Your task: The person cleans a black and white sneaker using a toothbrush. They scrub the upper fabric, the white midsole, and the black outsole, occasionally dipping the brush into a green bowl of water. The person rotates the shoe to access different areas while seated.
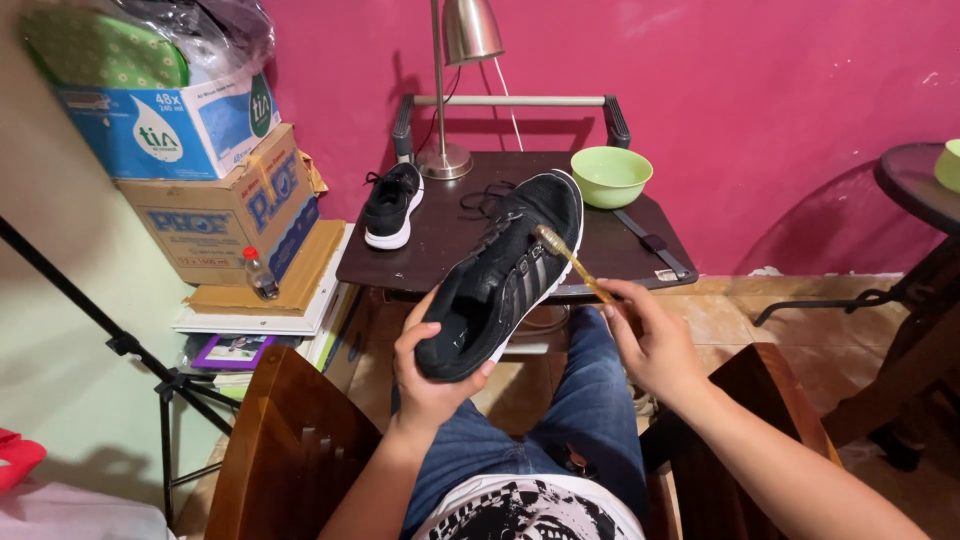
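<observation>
My left hand grips the heel of a black sneaker with white stripes and a white sole, held tilted above my lap with the toe pointing away. My right hand holds a thin amber-handled brush, whose head touches the shoe's side near the laces. A second black sneaker stands on the dark low table ahead, with loose black laces lying beside it.
A green bowl and a metal desk lamp stand on the table by the pink wall. Stacked cardboard boxes, books and a small bottle sit at left. A tripod leans lower left; a round dark table stands right.
</observation>
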